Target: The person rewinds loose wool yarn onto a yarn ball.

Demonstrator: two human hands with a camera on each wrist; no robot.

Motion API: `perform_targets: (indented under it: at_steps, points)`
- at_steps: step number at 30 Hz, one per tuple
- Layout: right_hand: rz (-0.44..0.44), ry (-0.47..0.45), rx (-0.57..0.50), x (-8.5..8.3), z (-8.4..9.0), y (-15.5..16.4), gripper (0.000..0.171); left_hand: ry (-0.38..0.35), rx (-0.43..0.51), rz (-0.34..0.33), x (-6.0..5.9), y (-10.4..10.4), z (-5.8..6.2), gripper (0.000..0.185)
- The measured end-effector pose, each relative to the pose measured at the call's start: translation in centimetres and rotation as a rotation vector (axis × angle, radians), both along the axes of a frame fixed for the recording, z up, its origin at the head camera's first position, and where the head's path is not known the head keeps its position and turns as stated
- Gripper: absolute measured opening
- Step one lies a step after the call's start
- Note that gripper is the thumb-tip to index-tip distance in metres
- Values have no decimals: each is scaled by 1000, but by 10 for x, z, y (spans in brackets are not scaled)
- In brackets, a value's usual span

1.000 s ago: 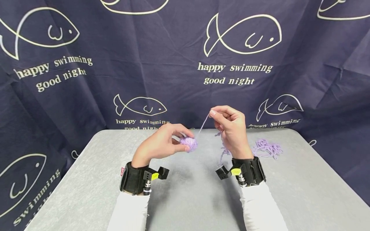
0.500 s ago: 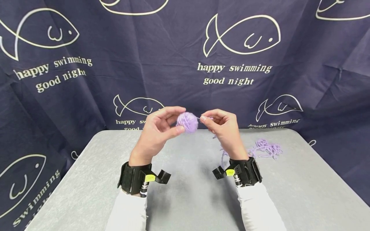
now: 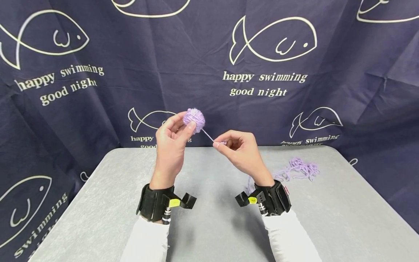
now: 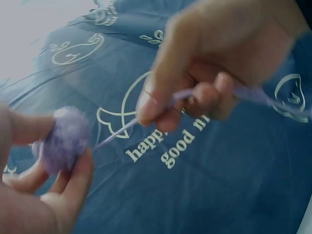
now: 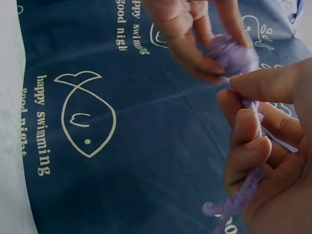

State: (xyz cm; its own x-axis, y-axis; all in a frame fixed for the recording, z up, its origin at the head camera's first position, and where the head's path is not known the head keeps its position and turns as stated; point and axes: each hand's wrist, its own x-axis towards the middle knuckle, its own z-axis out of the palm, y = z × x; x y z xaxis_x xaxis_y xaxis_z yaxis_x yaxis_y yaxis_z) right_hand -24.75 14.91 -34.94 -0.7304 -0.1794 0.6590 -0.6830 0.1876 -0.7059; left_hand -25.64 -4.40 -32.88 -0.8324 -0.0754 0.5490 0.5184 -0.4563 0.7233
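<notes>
Left hand (image 3: 170, 140) held small round lilac yarn ball (image 3: 194, 118) pinched between thumb and fingertips, raised above grey table (image 3: 209, 218). Right hand (image 3: 240, 153) pinched taut lilac strand (image 3: 207, 135) just beside it. Navy fish-print backdrop (image 3: 98, 91) read "happy swimming good night".

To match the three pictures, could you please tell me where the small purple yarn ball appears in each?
Head: small purple yarn ball, upper centre, in left hand.
Left wrist: ball, left edge.
Right wrist: ball, top right.
Shared landmark: navy fish-print cloth.
</notes>
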Motion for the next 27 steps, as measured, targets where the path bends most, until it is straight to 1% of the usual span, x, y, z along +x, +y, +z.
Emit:
perform_targets:
  at_steps: [2,3,5,7,9,10,12,13,14,16,18,20,22,24,26,27]
  points:
    - [6,11,3,2,2,1,3,3,-67,146,-3,0,-2,33]
    - [12,13,-2,3,3,2,4,4,-124,217,-4,0,-4,33]
    - [32,16,-24,6,6,5,4,11,-269,340,-7,-1,-7,35]
    - [45,-2,-67,8,9,9,4,20,-433,432,-8,-3,-9,36]
    - [46,-25,-131,9,11,13,5,29,-605,495,-7,-5,-11,35]
    - [52,-42,-177,9,12,15,5,34,-683,512,-7,-6,-12,35]
    - [71,-74,-288,9,13,18,5,32,-818,509,-6,-7,-13,35]
    - [87,-81,-350,8,14,19,6,31,-885,494,-6,-7,-13,35]
    - [104,-85,-410,8,15,20,9,30,-948,467,-5,-8,-13,34]
    - [146,-90,-531,6,16,22,16,29,-1075,392,-4,-9,-13,33]
    - [172,-91,-626,4,17,23,21,41,-1183,288,-3,-11,-13,32]
    - [182,-96,-700,3,18,25,23,63,-1256,165,-3,-13,-12,32]
    - [185,-105,-769,2,18,26,24,100,-1298,47,-3,-15,-13,31]
    - [184,-116,-823,1,19,27,23,136,-1303,-74,-2,-16,-12,31]
    - [177,-125,-865,0,19,27,22,171,-1270,-202,-2,-17,-12,31]
    - [167,-129,-875,-2,18,27,22,186,-1238,-272,-2,-17,-12,31]
